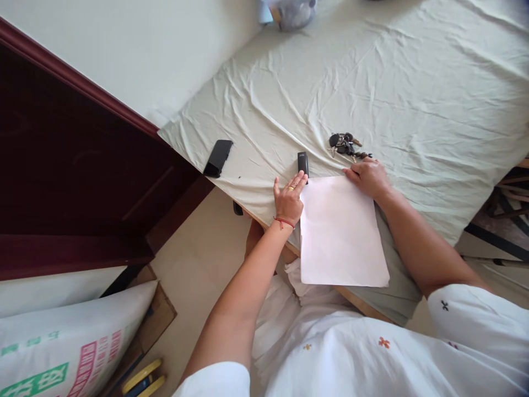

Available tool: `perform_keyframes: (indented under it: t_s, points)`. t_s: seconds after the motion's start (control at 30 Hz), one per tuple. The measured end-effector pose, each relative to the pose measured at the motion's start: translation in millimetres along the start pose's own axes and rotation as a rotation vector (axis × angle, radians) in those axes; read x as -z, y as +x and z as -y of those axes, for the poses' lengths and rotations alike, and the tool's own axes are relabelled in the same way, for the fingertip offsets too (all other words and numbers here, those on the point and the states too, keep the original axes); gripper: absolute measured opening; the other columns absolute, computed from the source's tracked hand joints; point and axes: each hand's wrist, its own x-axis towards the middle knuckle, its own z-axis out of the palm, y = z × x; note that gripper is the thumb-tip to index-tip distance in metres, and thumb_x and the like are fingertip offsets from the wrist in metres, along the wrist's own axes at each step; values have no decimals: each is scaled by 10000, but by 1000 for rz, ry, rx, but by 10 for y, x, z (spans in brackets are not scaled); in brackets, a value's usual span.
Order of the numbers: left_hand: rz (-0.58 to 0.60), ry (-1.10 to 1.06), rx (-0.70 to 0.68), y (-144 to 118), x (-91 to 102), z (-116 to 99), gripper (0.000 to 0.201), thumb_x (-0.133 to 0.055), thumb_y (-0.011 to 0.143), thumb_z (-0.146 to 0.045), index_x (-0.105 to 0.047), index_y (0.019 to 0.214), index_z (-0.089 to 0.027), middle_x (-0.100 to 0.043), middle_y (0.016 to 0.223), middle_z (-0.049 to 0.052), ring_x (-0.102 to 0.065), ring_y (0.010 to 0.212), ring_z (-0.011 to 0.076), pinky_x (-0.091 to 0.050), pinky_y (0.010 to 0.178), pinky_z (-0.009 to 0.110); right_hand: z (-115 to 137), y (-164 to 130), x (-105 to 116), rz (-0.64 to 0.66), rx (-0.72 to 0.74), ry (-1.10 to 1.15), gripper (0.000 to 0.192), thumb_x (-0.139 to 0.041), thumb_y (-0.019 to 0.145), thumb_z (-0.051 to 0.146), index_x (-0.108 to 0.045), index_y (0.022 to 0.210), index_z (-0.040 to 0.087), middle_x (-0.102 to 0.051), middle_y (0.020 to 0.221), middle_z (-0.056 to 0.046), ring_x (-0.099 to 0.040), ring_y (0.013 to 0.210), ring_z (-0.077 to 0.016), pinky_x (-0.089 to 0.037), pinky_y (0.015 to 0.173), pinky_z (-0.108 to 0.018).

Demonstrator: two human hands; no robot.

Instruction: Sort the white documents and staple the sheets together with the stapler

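Observation:
A stack of white paper (343, 231) lies at the near edge of the cloth-covered table, partly over that edge. My left hand (289, 199), with a ring and a red string bracelet, rests at its upper left corner with fingers stretched out. Those fingertips touch the near end of a black stapler (303, 162). My right hand (370, 176) is curled at the paper's upper right corner, thumb along the top edge; its other fingertips are partly hidden. Just beyond it lies a bunch of keys (344, 144) with dark fobs, close to my index finger.
A black phone-like object (218, 158) lies by the table's left edge. Farther back stands a clear plastic bag (292, 13) against the wall. The wrinkled pale green cloth (413, 99) covers the table. A printed white sack (74, 336) stands on the floor at left.

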Motion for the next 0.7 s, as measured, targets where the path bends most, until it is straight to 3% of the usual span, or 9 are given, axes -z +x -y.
perform_keyframes:
  t_s: [0.13,0.3,0.4,0.47,0.57,0.7]
  points:
    - [8,16,-13,18,18,10,704,-437,888,11,-679,1419,-381,-601,1580,13,-591,1455,196,46,1365,552,7,1,-8,1,-2,-21,433,-432,1019,437,-391,635,242,-595,714,-101,-568,919,-287,-376,866,-409]
    - [19,-48,3,37,45,50,718,-392,899,12,-647,1455,-364,-583,1608,11,-531,1510,189,-130,1367,545,38,-12,41,8,3,4,433,-488,992,421,-367,616,242,-580,693,-91,-554,864,-265,-378,833,-390]
    - [-81,-157,6,-45,10,108,657,-427,943,-53,-569,1534,-303,-497,1683,40,-388,1604,172,-261,1346,419,28,-37,63,18,45,47,442,-497,988,426,-350,613,242,-546,693,-76,-518,782,-232,-374,791,-367]
    - [-206,-202,96,-150,-23,130,579,-463,987,-135,-530,1551,-246,-482,1686,98,-419,1582,197,-322,1313,383,12,-53,63,28,73,88,445,-494,987,430,-346,613,240,-512,698,-61,-478,723,-207,-364,755,-356]
    - [-297,-253,315,-318,-53,125,396,-435,1051,-247,-628,1389,-182,-675,1446,161,-633,1350,228,-445,1196,369,12,-74,48,56,126,184,461,-489,986,461,-335,613,237,-456,695,-37,-428,673,-180,-345,709,-345]
    - [-189,-449,430,-443,-47,106,394,-354,1099,-359,-720,1116,-216,-769,1122,95,-709,1094,197,-520,990,284,82,-92,37,22,154,256,479,-468,982,496,-300,616,238,-412,703,-32,-416,669,-176,-347,711,-346]
